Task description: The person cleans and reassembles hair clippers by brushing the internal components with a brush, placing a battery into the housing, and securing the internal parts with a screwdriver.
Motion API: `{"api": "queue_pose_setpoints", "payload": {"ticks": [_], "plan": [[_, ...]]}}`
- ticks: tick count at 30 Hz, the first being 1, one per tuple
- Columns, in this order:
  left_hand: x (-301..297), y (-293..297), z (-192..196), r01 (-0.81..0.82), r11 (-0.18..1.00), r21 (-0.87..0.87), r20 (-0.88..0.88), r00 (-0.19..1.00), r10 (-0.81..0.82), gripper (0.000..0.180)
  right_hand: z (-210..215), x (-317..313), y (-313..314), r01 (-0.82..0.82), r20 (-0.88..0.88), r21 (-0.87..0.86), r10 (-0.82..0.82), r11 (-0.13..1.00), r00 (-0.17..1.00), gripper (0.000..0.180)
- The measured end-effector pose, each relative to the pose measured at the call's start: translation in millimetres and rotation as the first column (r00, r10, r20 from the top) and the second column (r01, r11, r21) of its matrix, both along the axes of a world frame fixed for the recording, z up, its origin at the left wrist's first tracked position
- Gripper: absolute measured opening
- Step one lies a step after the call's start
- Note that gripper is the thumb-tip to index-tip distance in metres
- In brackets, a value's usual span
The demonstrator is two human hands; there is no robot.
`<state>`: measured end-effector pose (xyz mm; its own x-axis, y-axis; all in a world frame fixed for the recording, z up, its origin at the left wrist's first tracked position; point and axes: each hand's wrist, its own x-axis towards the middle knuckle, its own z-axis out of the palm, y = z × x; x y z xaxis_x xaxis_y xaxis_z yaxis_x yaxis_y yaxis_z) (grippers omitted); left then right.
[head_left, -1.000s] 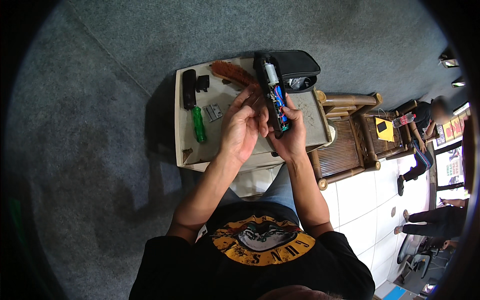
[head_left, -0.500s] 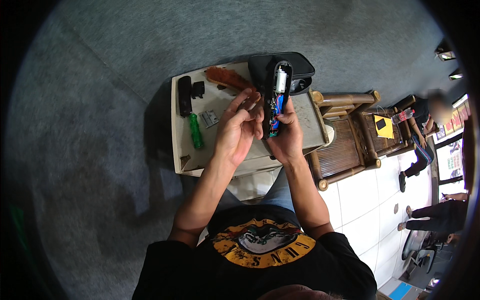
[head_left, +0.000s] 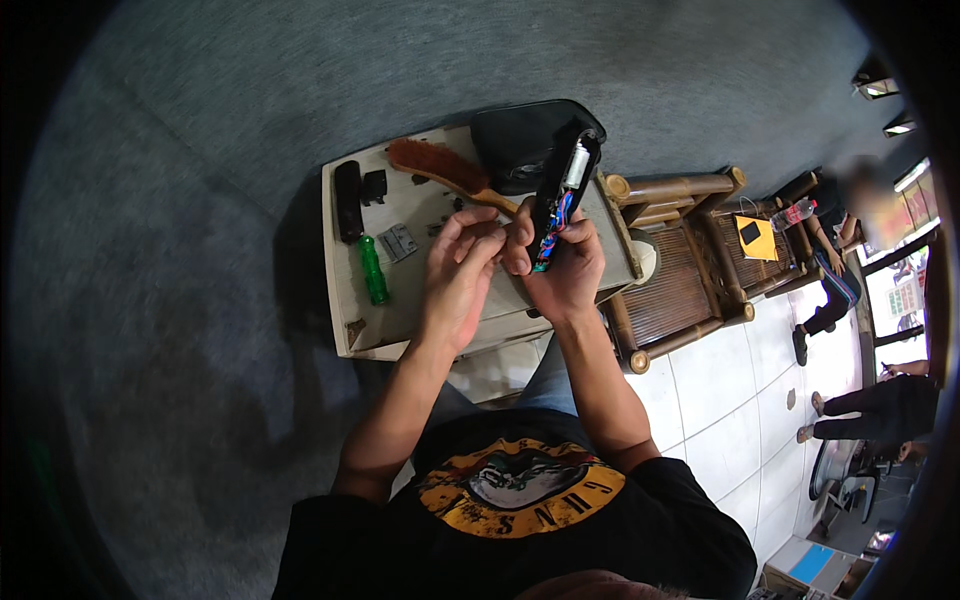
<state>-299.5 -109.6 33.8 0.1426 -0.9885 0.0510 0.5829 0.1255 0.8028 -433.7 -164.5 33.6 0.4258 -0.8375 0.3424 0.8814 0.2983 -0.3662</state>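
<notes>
My right hand (head_left: 566, 268) is closed around an opened hair clipper (head_left: 563, 205), its black shell tilted up and away from me. Inside the shell show a silver motor, a blue battery and wires, with a bit of green board at the near end. To its left, my left hand (head_left: 460, 275) has its fingers curled with thumb and fingertips together; anything between them is too small to make out. Left of that hand on the table lie a green screwdriver handle (head_left: 372, 270), a silver clipper blade (head_left: 398, 242), a long black cover (head_left: 347, 200) and a small black part (head_left: 374, 187).
On the pale table (head_left: 345, 325), a wooden-handled brush (head_left: 435, 165) lies behind my hands, near a black case (head_left: 525, 135). A bamboo chair (head_left: 675, 290) stands at right. Beyond it are a yellow folder (head_left: 757, 240), a bottle (head_left: 793, 213) and two other people.
The clipper has tilted rightward at its far end, and my right hand has turned with it. My left hand has shifted slightly away from it. The whole view has swung a little.
</notes>
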Motion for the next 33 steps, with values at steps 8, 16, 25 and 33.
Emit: {"api": "queue_pose_setpoints", "payload": {"ticks": [8, 16, 25, 33], "plan": [[3, 3, 12, -0.121, 0.991, -0.054, 0.347, 0.929, 0.132, 0.033, 2, 2, -1, 0.08, -0.088, -0.049, -0.085, 0.996, 0.993, 0.048], [5, 5, 9, -0.156, 0.981, -0.117, 0.457, 0.868, 0.193, 0.038, 0, 3, 0, 0.087, -0.133, -0.066, -0.095, 0.994, 0.987, 0.062], [8, 6, 17, -0.108, 0.989, -0.099, 0.518, 0.843, 0.143, 0.039, 6, 2, 6, 0.115, -0.148, -0.059, -0.122, 0.992, 0.981, 0.038], [28, 5, 24, -0.01, 0.999, 0.052, 0.236, 0.972, -0.003, 0.046, -1, 0, 2, 0.113, -0.177, -0.068, -0.124, 0.991, 0.976, 0.041]]}}
